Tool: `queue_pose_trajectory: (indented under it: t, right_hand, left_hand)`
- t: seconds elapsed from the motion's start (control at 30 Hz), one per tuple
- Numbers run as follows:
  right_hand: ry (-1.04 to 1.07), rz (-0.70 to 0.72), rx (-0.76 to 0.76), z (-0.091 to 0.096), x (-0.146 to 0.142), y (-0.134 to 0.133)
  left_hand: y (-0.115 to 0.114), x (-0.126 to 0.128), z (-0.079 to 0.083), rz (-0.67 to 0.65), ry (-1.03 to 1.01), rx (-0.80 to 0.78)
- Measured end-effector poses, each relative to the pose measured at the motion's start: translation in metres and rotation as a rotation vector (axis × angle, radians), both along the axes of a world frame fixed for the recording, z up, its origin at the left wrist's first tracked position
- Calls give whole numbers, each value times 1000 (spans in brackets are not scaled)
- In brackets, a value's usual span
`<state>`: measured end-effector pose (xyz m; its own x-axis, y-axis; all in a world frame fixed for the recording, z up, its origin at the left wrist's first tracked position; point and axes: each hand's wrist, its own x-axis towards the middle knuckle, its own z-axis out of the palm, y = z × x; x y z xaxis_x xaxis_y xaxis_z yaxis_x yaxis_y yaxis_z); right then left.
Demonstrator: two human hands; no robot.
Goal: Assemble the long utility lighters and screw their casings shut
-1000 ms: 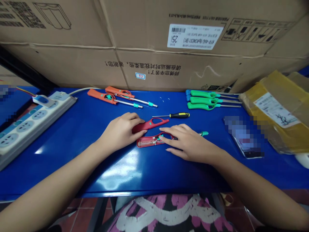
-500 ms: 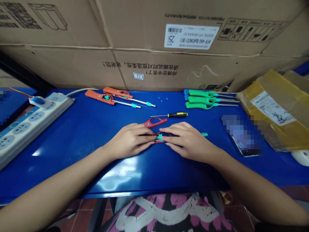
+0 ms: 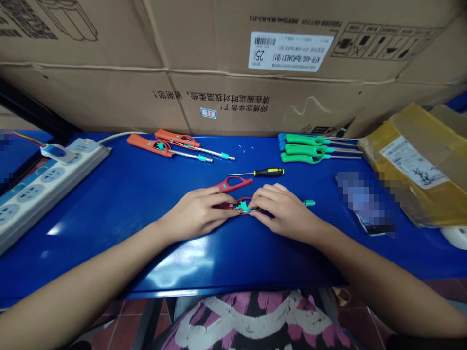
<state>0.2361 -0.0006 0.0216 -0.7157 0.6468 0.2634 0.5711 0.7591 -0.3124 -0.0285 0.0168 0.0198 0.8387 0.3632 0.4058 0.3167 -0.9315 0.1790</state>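
Observation:
An opened red lighter body with a teal trigger lies on the blue table between my hands. My left hand is closed on its left end. From the right, my right hand pinches it at the trigger. Its metal nozzle with a teal tip sticks out past my right hand. The loose red cover half lies just behind my left fingers. A black and yellow screwdriver rests a little farther back.
Two orange lighters lie at the back left, three green ones at the back right. A white power strip is at the left, a phone and a yellow parcel at the right. Cardboard boxes wall the back.
My left hand left the red cover half and closed on the open lighter body. My right hand's fingers curled into a pinch at the trigger.

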Motion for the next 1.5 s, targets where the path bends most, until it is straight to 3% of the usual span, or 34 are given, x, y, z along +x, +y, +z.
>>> queue_pose_trajectory:
  t: [0.27,0.57,0.93,1.13,1.3,1.5]
  right_hand:
    - [15,18,-43,2,1,0]
    - [50,-114,-132,4,4,2]
    - [54,-118,-288,1,6,6]
    - [129,-65,-364,4,10,8]
    - [198,-61,-436,6,11,9]
    - [226,-115,-495,5,9,9]
  left_hand:
    - [-1,1,2,19,73,20]
    - [-6,5,8,40,142,65]
    - [-12,5,10,61,197,73]
    - [-10,2,10,43,183,22]
    - [-4,-7,18,53,66,-122]
    - [1,-15,25,95,144,-143]
